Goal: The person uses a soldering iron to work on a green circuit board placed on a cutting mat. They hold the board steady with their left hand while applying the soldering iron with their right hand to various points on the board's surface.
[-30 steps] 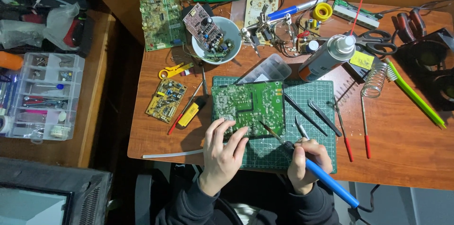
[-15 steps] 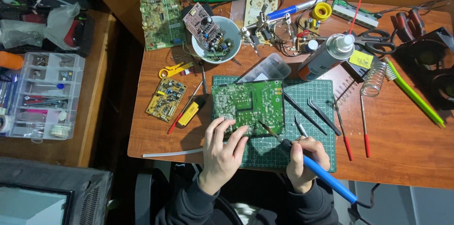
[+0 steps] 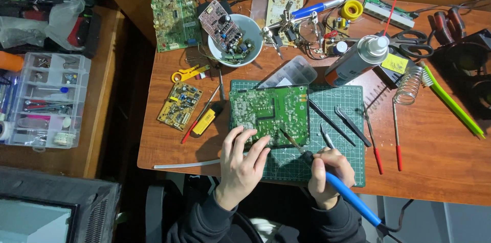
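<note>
Green circuit board (image 3: 269, 111) lies on the cutting mat (image 3: 348, 171) at the desk's (image 3: 434, 161) near edge. The left hand (image 3: 240, 164) presses its lower corner, fingers spread, gripping nothing; the right hand (image 3: 327, 171) is closed around a blue soldering iron (image 3: 332, 179), tip on the board. Soldering seems underway; steadiness matters next. Little has changed since earlier.

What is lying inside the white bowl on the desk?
Inside the white bowl a brownish circuit board lies tilted, one end sticking out over the rim. Beside it are small electronic parts. The bowl's bottom is covered by them, so anything beneath cannot be seen.
</note>
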